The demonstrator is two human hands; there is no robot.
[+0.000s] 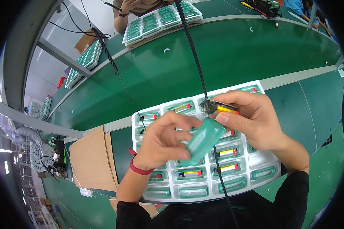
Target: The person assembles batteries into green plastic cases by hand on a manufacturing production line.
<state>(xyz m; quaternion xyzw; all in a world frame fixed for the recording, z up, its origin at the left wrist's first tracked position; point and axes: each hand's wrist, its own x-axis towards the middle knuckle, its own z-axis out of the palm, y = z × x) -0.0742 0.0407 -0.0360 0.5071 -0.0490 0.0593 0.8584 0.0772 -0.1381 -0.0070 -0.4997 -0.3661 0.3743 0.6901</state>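
Observation:
My left hand [162, 139], slightly blurred, holds a translucent green plastic case [206, 141] between thumb and fingers. The case is tilted above the tray. Close to its upper end, my right hand [256, 120] pinches a small electronic module [219, 108] with a black board at one end and a yellow and red body. Beneath both hands lies a white compartment tray [262, 159]. Several of its compartments hold green cases with yellow, white and red modules inside, such as this module [190, 174]. Along the near edge, a green case [193, 191] shows no module. My hands hide the tray's middle.
A black cable [193, 45] hangs across the tray, and a thin cord [128, 91] hangs left of it. Flat cardboard [91, 160] lies at left. Across the green table [233, 49], a person's hand [130, 5] is beside another filled tray [128, 38].

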